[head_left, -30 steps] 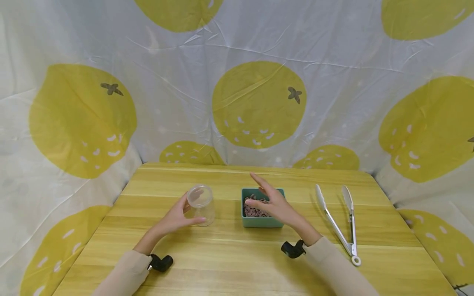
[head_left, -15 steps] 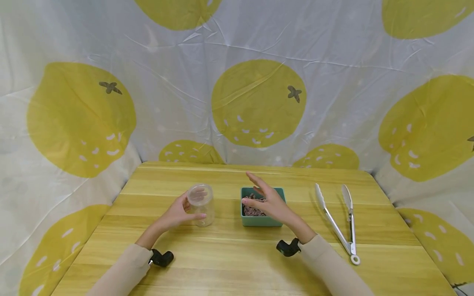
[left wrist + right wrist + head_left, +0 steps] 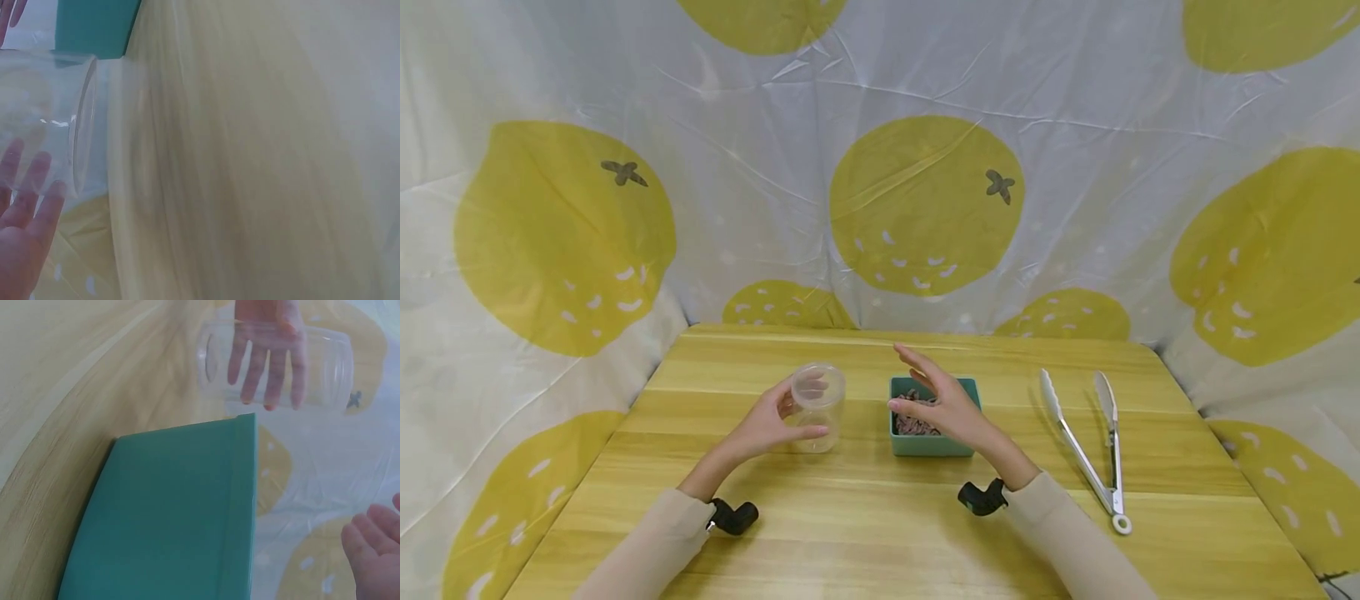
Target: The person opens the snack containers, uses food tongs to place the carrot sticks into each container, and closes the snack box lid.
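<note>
My left hand (image 3: 767,427) holds a clear plastic jar (image 3: 817,408) upright, thumb on the near side and fingers round the far side. In the right wrist view those fingers show through the jar's clear wall (image 3: 319,362). Whether its base touches the table is hard to tell. Right of the jar stands a green rectangular box (image 3: 931,447) with brownish-purple shreds (image 3: 916,417) inside. Over this box hovers my right hand (image 3: 951,408), its fingers extended and thumb apart, holding nothing. It hides part of the box's contents.
Metal tongs (image 3: 1086,458) with pale tips lie spread on the table, right of the box. The wooden table (image 3: 865,533) ends at a fruit-printed curtain (image 3: 760,183) that hangs behind and at both sides.
The jar has shifted slightly to the right in my left hand, nearer to the green box. My right hand has drifted a little left over the box. The tongs stay put.
</note>
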A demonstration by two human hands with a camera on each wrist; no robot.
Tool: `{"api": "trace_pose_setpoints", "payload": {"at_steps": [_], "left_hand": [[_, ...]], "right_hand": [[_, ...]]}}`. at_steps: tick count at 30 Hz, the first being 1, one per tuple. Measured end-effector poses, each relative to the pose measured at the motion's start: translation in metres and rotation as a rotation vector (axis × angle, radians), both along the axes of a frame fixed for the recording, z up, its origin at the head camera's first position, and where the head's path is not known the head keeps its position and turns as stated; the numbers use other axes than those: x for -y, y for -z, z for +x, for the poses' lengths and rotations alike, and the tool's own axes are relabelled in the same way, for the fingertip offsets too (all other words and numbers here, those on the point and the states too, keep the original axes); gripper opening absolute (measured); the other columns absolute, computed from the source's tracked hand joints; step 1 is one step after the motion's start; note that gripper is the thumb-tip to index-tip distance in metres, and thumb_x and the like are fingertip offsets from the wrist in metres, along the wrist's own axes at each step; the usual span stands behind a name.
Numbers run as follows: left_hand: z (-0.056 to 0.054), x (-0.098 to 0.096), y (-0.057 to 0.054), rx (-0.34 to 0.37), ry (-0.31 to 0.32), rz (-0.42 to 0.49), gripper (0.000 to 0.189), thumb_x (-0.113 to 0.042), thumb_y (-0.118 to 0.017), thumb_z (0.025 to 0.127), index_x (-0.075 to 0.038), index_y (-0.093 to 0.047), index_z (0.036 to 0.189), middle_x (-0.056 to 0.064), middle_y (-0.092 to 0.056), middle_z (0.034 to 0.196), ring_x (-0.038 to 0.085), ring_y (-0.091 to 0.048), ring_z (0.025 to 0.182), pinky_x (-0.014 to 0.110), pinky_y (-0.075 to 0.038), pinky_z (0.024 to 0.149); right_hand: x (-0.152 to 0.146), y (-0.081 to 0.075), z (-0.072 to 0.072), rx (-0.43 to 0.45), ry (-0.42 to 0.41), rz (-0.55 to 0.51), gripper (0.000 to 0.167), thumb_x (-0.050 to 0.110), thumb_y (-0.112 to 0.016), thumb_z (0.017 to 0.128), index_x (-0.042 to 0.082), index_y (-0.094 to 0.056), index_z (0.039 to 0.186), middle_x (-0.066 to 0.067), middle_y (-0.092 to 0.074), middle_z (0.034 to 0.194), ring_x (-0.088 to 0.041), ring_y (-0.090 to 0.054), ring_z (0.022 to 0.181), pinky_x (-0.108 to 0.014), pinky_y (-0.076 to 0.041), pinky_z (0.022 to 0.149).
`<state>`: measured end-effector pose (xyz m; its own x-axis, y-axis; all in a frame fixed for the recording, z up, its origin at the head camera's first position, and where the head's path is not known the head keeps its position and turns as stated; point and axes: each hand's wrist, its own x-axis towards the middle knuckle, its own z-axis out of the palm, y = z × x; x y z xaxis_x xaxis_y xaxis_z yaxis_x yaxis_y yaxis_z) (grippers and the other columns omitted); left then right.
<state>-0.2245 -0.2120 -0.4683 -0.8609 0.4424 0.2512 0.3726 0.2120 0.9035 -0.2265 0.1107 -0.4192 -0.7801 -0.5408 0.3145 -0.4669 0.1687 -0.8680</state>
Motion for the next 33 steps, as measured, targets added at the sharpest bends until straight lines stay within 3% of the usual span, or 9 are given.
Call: {"api": "trace_pose_setpoints", "payload": {"at_steps": [8, 13, 19, 25, 33], "left_hand": [[0.002, -0.011, -0.012, -0.034, -0.038, -0.055, 0.08, -0.013, -0.087, 0.079, -0.014, -0.046, 0.148, 0.014, -0.057, 0.137, 0.033, -0.054, 0.125, 0.062, -0.039, 0.104], [0.004, -0.019, -0.019, -0.04, -0.035, -0.073, 0.083, -0.015, -0.089, 0.076, -0.016, -0.047, 0.148, 0.016, -0.057, 0.136, 0.036, -0.053, 0.125, 0.061, -0.04, 0.103], [0.008, -0.025, -0.026, -0.044, -0.07, -0.139, 0.082, -0.026, -0.091, 0.075, -0.028, -0.049, 0.145, 0.011, -0.059, 0.135, 0.031, -0.054, 0.125, 0.057, -0.042, 0.104], [0.011, -0.032, -0.03, -0.079, -0.092, -0.19, 0.084, -0.034, -0.092, 0.072, -0.021, -0.051, 0.144, 0.007, -0.061, 0.133, 0.028, -0.056, 0.123, 0.056, -0.044, 0.101], [0.012, -0.041, -0.033, -0.158, -0.118, -0.263, 0.086, -0.044, -0.091, 0.07, -0.019, -0.054, 0.143, -0.003, -0.063, 0.128, 0.02, -0.059, 0.115, 0.051, -0.049, 0.096]], "right_hand": [[0.006, -0.004, 0.0, -0.035, -0.014, -0.062, 0.075, 0.007, -0.074, 0.09, 0.015, -0.036, 0.155, -0.007, -0.036, 0.157, -0.03, -0.035, 0.142, -0.05, -0.034, 0.113], [0.013, -0.021, 0.013, -0.047, -0.017, -0.078, 0.074, -0.003, -0.075, 0.086, 0.002, -0.039, 0.151, -0.015, -0.042, 0.15, -0.037, -0.04, 0.136, -0.053, -0.038, 0.108], [0.02, -0.041, 0.029, -0.032, 0.013, -0.048, 0.074, -0.004, -0.078, 0.083, -0.002, -0.042, 0.148, -0.019, -0.046, 0.145, -0.035, -0.044, 0.132, -0.048, -0.042, 0.107], [0.024, -0.042, 0.033, -0.059, 0.026, -0.055, 0.074, -0.004, -0.08, 0.081, -0.004, -0.045, 0.145, -0.021, -0.047, 0.144, -0.041, -0.044, 0.131, -0.057, -0.04, 0.106], [0.029, -0.043, 0.036, -0.082, 0.06, -0.032, 0.074, -0.001, -0.084, 0.077, -0.005, -0.049, 0.142, -0.02, -0.052, 0.138, -0.039, -0.048, 0.127, -0.042, -0.044, 0.105]]}}
